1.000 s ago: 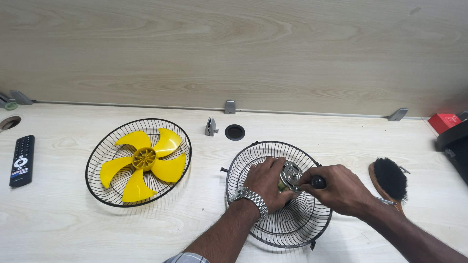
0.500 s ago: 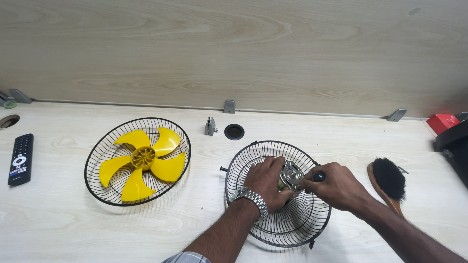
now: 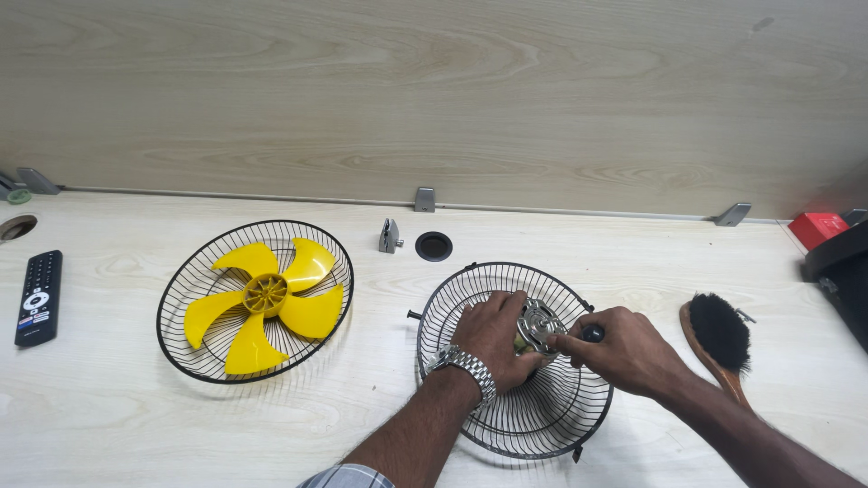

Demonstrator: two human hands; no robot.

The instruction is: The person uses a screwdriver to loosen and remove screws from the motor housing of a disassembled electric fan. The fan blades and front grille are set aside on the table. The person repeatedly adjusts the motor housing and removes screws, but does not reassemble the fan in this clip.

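Note:
A black wire fan grille (image 3: 542, 425) lies on the pale wooden table, with a small metal motor (image 3: 538, 323) at its centre. My left hand (image 3: 493, 339), wearing a metal watch, is closed around the motor's left side. My right hand (image 3: 624, 348) holds a dark-handled screwdriver (image 3: 592, 333) whose tip meets the motor from the right. To the left lies a second black grille (image 3: 194, 348) with a yellow fan blade (image 3: 265, 300) resting in it.
A black remote control (image 3: 38, 296) lies at the far left. A small metal bracket (image 3: 390, 237) and a round black grommet hole (image 3: 433, 246) sit near the back. A wooden brush (image 3: 719, 336) lies at the right, by a red box (image 3: 816, 227).
Both hands have stayed on the motor with only slight shifts; the view has drifted a little. Nothing else has moved.

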